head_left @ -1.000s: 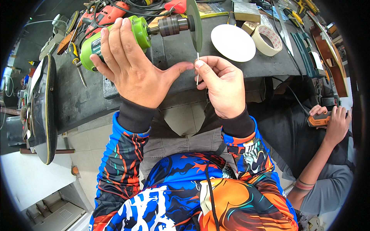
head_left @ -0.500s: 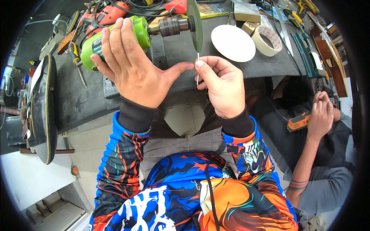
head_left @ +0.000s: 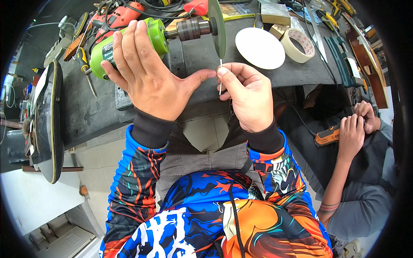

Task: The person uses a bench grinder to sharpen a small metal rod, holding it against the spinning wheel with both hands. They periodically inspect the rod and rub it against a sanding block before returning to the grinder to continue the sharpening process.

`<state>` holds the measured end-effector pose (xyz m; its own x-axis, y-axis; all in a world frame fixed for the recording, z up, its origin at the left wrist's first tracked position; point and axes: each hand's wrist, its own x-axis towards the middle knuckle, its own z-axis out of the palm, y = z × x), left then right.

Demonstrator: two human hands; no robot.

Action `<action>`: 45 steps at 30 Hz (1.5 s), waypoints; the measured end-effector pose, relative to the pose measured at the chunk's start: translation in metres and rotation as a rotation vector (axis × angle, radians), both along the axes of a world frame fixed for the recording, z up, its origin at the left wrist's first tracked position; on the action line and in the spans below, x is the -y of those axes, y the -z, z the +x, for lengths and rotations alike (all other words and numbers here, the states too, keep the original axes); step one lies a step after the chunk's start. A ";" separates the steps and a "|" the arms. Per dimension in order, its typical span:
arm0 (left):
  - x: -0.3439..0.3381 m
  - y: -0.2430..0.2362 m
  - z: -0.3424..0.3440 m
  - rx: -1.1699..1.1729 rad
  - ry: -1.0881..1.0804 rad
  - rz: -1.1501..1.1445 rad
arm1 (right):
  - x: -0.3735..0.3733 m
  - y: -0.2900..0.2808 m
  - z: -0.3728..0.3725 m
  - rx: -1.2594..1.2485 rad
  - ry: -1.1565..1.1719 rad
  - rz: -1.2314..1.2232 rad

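Observation:
A green bench grinder motor [head_left: 158, 35] with a metal chuck [head_left: 189, 29] carries a thin grey-green grinding wheel [head_left: 218, 32]. My left hand [head_left: 150, 79] lies with fingers spread over the motor's near side, its thumb stretched out toward my right fingertips. Between thumb and fingers, my right hand [head_left: 249, 92] pinches a thin pale strip [head_left: 221, 63], perhaps metal. The strip's top end is at the wheel's lower edge. Whether the wheel is turning, I cannot tell.
On the dark workbench [head_left: 86, 116] are a white disc [head_left: 260, 48], a tape roll [head_left: 297, 45], a screwdriver [head_left: 88, 73] and a red power tool [head_left: 114, 19]. A black guitar-like body [head_left: 47, 120] stands at left. At right, a co-worker's hand [head_left: 352, 133] is by an orange tool [head_left: 329, 136].
My hands and the pale strip stay almost in place. At right, the co-worker's near hand has moved down, parting from the other hand, and the orange tool has shifted slightly left.

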<state>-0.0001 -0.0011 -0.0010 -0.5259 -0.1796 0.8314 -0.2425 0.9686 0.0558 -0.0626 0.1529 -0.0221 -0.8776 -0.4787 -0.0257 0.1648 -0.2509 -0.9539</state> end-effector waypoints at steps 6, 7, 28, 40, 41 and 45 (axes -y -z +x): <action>0.000 -0.001 0.000 -0.002 0.007 0.003 | -0.009 0.002 0.007 0.016 0.007 -0.036; 0.000 -0.001 0.001 -0.004 0.003 0.002 | -0.012 0.000 0.010 0.025 0.004 -0.048; -0.001 -0.001 0.000 0.009 -0.008 0.003 | -0.043 -0.027 0.044 0.049 -0.079 -0.214; -0.001 -0.004 0.001 0.024 -0.017 0.009 | -0.046 -0.031 0.048 0.023 -0.163 -0.295; -0.001 -0.004 0.001 0.021 -0.018 0.005 | -0.046 -0.032 0.048 0.024 -0.165 -0.290; -0.001 -0.003 0.001 0.016 -0.010 0.009 | -0.046 -0.031 0.049 0.024 -0.173 -0.293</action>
<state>0.0012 -0.0005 0.0017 -0.5372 -0.1921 0.8213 -0.2531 0.9656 0.0603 -0.0136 0.1989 0.0089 -0.7833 -0.6107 0.1157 0.2504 -0.4804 -0.8405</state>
